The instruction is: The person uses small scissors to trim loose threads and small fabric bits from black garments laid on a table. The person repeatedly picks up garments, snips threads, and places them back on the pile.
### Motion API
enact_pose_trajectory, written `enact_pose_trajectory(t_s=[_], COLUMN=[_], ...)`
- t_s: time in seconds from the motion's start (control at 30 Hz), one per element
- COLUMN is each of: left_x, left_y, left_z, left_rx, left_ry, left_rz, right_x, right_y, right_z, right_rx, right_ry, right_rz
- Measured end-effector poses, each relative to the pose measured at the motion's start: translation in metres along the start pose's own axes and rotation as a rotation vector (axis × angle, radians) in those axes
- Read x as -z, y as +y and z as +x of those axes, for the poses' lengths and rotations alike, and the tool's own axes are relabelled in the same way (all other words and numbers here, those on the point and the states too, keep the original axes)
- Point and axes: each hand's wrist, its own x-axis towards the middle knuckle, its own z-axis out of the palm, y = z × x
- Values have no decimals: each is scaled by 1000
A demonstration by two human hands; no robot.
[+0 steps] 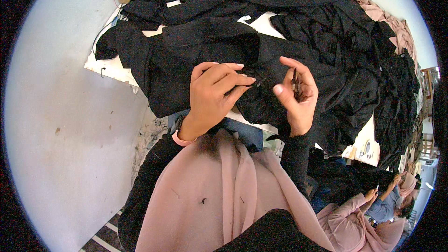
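The left fingers (247,81) are drawn together, thumb tip close under the forefinger, and appear to pinch a small fold of matte black woven cloth (259,98); the exact grip is lost against the dark fabric. The left hand (214,86) points rightward, back up, so the pinched fold lies just off its fingertips, between the two hands.

The right hand (301,105) is the one apart from that fold: its thumb and forefinger are spread with a gap between them, while its other fingers curl around a small, dark, pointed tool (297,87), apparently thread snips. The tool's long axis runs roughly away from the body, across the line joining the hands rather than along it; the fold lies to its left, and the left hand is nearer to it.

Around the wrists come a pale pink wristband (181,140) on the left and long black sleeves (156,177). Below hangs a draped pale pink fabric garment (198,191). Beyond the hands, heaped black cloth (322,28) covers much of a white tabletop (114,71), with crumpled dusty-pink cloth (382,16) at the far right. At the lower right sits a co-worker in a pink top (347,221).
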Motion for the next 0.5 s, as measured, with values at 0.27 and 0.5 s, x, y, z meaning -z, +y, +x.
enact_pose_trajectory(t_s=[0.27,0.5], left_x=[-1,1], left_y=[-2,-10], left_z=[2,8], left_rx=[-216,-276], left_ry=[73,116], left_rz=[152,144], right_x=[-2,13], right_y=[15,17], right_z=[1,-6], right_rx=[437,398], right_ry=[-142,-283], right_rz=[-464,-169])
